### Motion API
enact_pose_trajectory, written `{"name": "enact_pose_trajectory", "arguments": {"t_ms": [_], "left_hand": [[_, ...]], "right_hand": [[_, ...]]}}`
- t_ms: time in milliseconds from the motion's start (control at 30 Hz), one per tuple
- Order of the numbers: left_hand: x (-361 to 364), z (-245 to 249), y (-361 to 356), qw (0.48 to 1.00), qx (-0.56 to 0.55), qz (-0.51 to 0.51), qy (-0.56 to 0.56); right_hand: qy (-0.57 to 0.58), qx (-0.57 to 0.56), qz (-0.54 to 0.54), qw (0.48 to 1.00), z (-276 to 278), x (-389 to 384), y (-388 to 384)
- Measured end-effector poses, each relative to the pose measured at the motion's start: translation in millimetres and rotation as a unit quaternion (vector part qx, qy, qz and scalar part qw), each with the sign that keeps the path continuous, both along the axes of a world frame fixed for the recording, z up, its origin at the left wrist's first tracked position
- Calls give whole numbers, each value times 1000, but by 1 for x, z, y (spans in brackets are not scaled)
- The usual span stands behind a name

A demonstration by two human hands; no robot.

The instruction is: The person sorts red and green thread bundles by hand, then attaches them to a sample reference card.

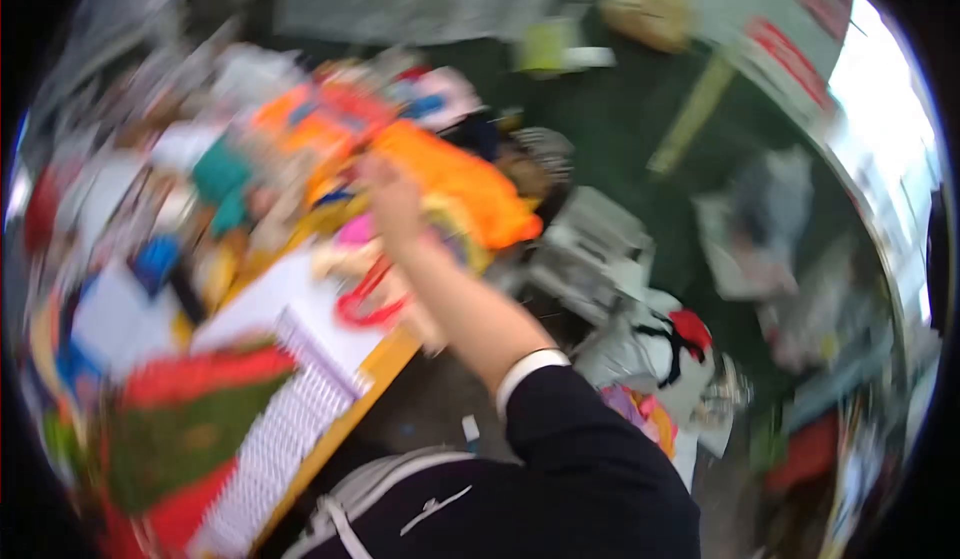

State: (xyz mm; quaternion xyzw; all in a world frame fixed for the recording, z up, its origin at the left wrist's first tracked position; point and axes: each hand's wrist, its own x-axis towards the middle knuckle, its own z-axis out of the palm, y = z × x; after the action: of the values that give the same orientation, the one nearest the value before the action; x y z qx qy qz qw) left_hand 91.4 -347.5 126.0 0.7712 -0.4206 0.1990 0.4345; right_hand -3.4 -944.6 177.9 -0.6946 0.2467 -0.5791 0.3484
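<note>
The whole view is smeared by motion. My right hand [392,197] reaches out on a bare forearm from a dark sleeve with a white cuff [530,367]. It sits against the near edge of a bright orange cloth [470,189] on a crowded table. The blur hides whether the fingers grip the cloth. A red looped object [368,305] lies on white paper just below the forearm. My left hand is out of sight.
The yellow-edged table [372,377] carries a red and green cloth [190,421], a white ridged sheet [285,434] and several colourful items. To its right stand a grey-white machine [592,251] and a white bag with red and black marks [662,347] on a dark green floor.
</note>
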Motion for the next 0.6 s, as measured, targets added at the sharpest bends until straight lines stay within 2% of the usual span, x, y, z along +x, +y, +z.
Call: {"name": "enact_pose_trajectory", "arguments": {"t_ms": [33,67,100,133,167,200,233,267,300,333,500,600], "left_hand": [[-25,8,10,925,-36,63,372],[-50,34,-39,990,-24,-52,128],[-53,35,-52,881,-186,25,434],[-52,23,-53,820,-245,-4,517],[-48,18,-59,750,-300,-17,589],[-48,13,-72,717,-323,-19,617],[-42,7,-80,710,-302,10,636],[-42,-8,-84,690,-298,-11,660],[-44,-2,-98,694,-262,24,670],[-43,-12,-104,661,-287,13,693],[-23,-42,-123,635,-200,54,744],[-16,-65,-132,608,-185,70,769]], "right_hand": [[-13,-22,63,998,2,10,15],[5,15,130,991,24,10,65],[9,-16,192,981,9,27,91],[80,34,267,960,-9,36,120],[219,-30,313,924,-29,47,140],[261,17,382,886,-57,55,166],[332,29,411,849,-76,59,187],[395,28,428,812,-90,57,203],[406,38,464,787,-99,55,218],[391,44,495,775,-117,58,228],[487,51,563,666,-142,68,268],[498,34,573,650,-155,74,274]]}}
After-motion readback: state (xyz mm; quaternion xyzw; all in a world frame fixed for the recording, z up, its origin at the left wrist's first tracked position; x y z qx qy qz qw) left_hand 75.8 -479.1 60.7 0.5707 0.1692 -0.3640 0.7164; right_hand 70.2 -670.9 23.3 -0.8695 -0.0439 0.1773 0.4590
